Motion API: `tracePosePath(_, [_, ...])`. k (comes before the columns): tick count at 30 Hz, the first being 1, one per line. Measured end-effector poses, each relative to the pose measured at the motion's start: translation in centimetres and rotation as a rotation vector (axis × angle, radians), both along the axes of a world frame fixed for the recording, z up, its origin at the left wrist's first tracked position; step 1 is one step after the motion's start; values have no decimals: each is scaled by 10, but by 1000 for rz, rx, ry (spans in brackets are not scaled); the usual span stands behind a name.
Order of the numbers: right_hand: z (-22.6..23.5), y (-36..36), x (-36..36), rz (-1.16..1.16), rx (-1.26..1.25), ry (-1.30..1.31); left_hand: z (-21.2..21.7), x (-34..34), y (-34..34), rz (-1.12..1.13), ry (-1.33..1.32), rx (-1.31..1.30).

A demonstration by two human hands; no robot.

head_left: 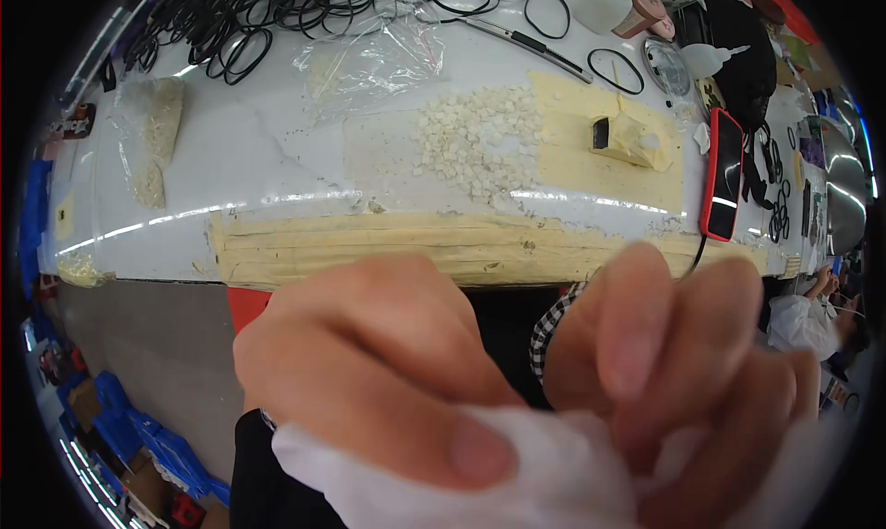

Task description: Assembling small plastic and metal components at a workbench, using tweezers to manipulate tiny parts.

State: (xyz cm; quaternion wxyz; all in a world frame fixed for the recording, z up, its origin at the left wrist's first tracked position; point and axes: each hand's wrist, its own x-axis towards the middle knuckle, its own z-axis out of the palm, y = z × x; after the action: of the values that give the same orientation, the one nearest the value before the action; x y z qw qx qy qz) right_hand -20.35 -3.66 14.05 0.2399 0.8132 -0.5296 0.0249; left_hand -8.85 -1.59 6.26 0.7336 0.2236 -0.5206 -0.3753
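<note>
Close in front of me, my left hand [369,363] is closed on a soft white sheet [388,478], its thumb pressed flat on top. I cannot tell whether the sheet is cloth or tissue. To the right, my right hand [692,354] has its fingers curled and pinched on the same white sheet, slightly blurred. Both hands are raised before the table's near edge. The lower part of the sheet runs out of the picture, and whatever it may wrap is hidden.
On the white table [268,160] lie small white pieces [480,142], a tape-covered block [632,142], a red-edged phone [724,174], a pen [531,45], black cord loops [277,3] and clear plastic bags [378,63]. Yellowish tape [369,243] lines the front edge. Another person [803,321] sits far right.
</note>
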Motion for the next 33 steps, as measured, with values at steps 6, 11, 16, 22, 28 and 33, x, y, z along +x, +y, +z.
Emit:
tracePosePath(6, [-81,-42,-18,539,946,-1890,-20,15,6,233,114,415])
tracePosePath(11, [-92,-48,-27,585,1155,-2120,-23,19,10,277,80,475])
tracePosePath(16, [-104,-57,-38,445,1223,-2076,-18,19,7,230,155,578])
tracePosePath(22, [-100,-62,-57,424,1131,-2161,-10,24,6,-118,370,750])
tracePosePath(28, [-62,-52,-60,196,1017,-1799,3,7,11,-533,350,78])
tracePosePath(33, [-47,-69,-62,848,1628,-1791,17,-35,3,-294,339,-135])
